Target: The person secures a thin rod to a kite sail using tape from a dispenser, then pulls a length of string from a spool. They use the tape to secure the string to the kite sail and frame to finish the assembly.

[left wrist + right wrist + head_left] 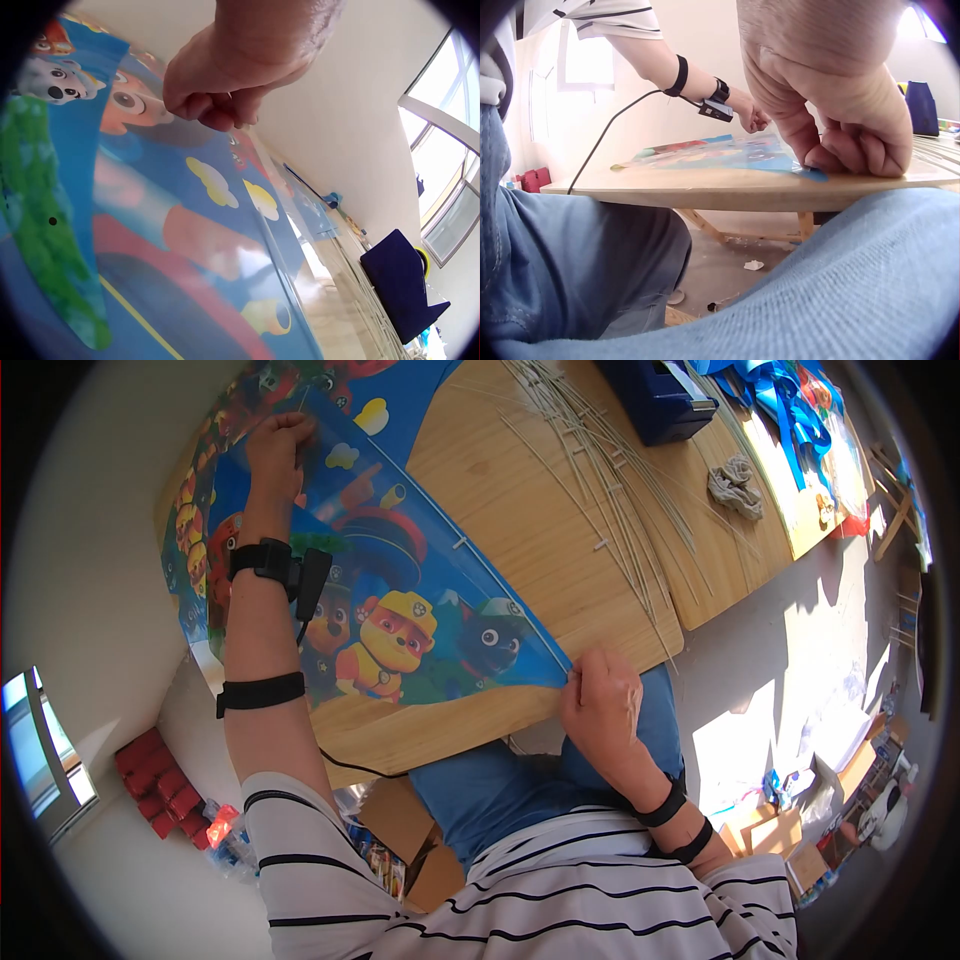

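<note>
A blue printed plastic sheet (400, 575) with cartoon dogs lies on the wooden table, a thin rod (462, 544) running along its slanted edge. Low at the sheet's near corner, the right hand (603, 705) pinches the tip; in the right wrist view its curled fingers (847, 150) rest at the blue corner. The left hand (276, 455) is at the far part of the sheet, fingers curled; in the left wrist view the left hand (225, 75) is over the print, and what its fingertips hold is hidden.
Thin pale rods (610, 480) with small clips lie to the right of the sheet. Beyond them are a dark blue tape dispenser (660, 400), a crumpled cloth bundle (735, 488) and blue ribbons (780, 410). The table's near edge borders the person's legs.
</note>
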### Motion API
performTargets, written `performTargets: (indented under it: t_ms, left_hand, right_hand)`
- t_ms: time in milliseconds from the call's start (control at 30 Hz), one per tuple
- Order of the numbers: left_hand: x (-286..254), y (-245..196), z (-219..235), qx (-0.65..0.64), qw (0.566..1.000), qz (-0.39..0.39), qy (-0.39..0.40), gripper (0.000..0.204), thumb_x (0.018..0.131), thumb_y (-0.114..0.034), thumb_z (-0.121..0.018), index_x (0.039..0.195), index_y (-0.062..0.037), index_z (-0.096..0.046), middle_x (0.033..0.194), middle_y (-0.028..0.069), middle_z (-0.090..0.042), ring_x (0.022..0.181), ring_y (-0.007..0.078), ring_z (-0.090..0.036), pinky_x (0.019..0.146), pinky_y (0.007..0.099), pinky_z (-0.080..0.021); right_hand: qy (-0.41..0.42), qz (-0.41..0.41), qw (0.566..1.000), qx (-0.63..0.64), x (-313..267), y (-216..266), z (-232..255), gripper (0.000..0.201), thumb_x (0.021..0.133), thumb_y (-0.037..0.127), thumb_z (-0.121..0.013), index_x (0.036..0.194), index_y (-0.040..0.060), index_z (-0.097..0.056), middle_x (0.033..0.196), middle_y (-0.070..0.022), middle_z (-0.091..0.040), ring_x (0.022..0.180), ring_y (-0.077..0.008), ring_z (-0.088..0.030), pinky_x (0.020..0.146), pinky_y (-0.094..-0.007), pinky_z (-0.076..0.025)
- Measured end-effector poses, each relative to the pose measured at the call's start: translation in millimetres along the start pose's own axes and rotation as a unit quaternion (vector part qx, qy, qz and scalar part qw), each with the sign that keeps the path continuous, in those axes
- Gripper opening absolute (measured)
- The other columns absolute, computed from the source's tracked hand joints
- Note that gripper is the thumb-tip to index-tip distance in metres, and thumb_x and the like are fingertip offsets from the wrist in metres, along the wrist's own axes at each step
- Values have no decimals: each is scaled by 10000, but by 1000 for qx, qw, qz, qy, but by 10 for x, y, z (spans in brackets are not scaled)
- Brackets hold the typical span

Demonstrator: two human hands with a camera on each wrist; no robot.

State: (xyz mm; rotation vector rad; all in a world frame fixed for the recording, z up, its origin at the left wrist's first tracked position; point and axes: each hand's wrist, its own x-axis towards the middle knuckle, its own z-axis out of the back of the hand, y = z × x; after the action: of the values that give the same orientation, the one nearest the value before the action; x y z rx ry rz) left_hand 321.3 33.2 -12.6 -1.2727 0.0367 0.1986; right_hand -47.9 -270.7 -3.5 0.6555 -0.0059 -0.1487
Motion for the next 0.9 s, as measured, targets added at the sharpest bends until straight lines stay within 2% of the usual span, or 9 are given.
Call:
performTargets:
  t_ms: [67, 167, 267, 567, 767, 900]
  left_hand:
    - [-77, -31, -84, -28, 999, -8, -20, 127, 821, 0, -712, 932, 4, -651, 803, 42, -646, 701, 116, -586, 615, 245, -442]
    - [-112, -60, -130, 13, 999, 3, -44, 117, 817, 27, -703, 919, 12, -648, 799, 40, -638, 710, 128, -578, 628, 252, -441]
    - [-153, -87, -146, 0, 999, -4, -45, 108, 815, 40, -697, 908, 15, -648, 794, 38, -631, 709, 128, -575, 630, 256, -440]
    - [-161, -51, -15, -54, 998, 6, -27, 120, 817, 35, -693, 922, 3, -645, 793, 43, -631, 690, 109, -594, 529, 233, -377]
    - [-195, -106, 1, -99, 994, 28, -46, 129, 822, 3, -707, 931, -23, -642, 811, 35, -642, 718, 110, -622, 545, 215, -397]
    - [-217, -218, -44, -105, 993, 16, -49, 138, 830, -7, -708, 943, -32, -633, 833, 36, -647, 732, 125, -623, 588, 234, -432]
  right_hand:
    - [0, 8, 1000, -3, -9, -19, 1, 138, 707, 22, -649, 783, 19, -534, 734, -177, -530, 714, -376, -544, 629, -480, -411]
    - [-4, 5, 1000, -6, -6, 0, -2, 133, 710, 25, -647, 780, 20, -534, 733, -177, -530, 716, -375, -545, 633, -479, -413]
    - [-4, 3, 1000, -8, -13, -14, 1, 129, 711, 27, -645, 777, 21, -535, 734, -178, -531, 718, -375, -547, 638, -478, -416]
    - [-11, 8, 1000, -12, -19, -11, 14, 108, 728, 0, -634, 773, 14, -537, 731, -185, -549, 709, -386, -560, 634, -478, -424]
    - [-1, 6, 1000, -5, -22, -19, -3, 127, 712, 21, -641, 763, 21, -525, 740, -187, -529, 716, -382, -543, 642, -486, -414]
    - [0, 5, 1000, -7, -11, -3, 18, 129, 713, 23, -644, 763, 19, -525, 741, -190, -530, 729, -382, -544, 652, -489, -410]
